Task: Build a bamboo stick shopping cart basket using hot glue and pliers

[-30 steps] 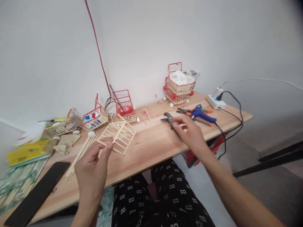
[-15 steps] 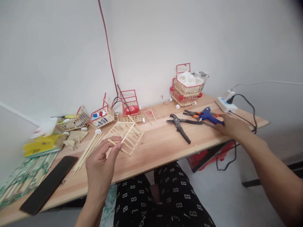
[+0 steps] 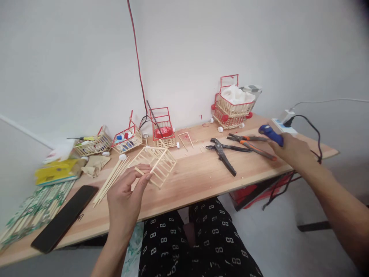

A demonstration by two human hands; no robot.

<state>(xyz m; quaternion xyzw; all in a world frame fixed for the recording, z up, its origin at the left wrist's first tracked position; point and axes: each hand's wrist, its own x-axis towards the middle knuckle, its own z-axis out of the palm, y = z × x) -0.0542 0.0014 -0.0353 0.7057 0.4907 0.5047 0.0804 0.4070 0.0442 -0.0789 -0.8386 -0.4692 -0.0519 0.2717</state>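
Note:
Between thumb and fingers, my left hand (image 3: 128, 190) pinches a small basket frame of thin wooden sticks (image 3: 163, 165), tilted above the table. At the right, my right hand (image 3: 291, 150) is wrapped round a blue glue gun (image 3: 271, 134), raised over the table; its details are blurred. Below the glue gun lie pliers with orange and grey handles (image 3: 255, 146). Black pliers (image 3: 223, 156) lie open to the left of those. A bundle of bare sticks (image 3: 111, 182) is beside my left hand.
Miniature stick carts with red trim (image 3: 163, 132) line the wall, including a stacked pair (image 3: 233, 111) holding white material. A power strip (image 3: 284, 126) with cords sits at the right. A black phone (image 3: 65, 219) and packaged sticks (image 3: 37, 211) lie at the left.
My right hand has lifted the glue gun off the table beside the orange-handled pliers, and it now points up and left. The left hand keeps the stick frame nearly still. The view shifted slightly.

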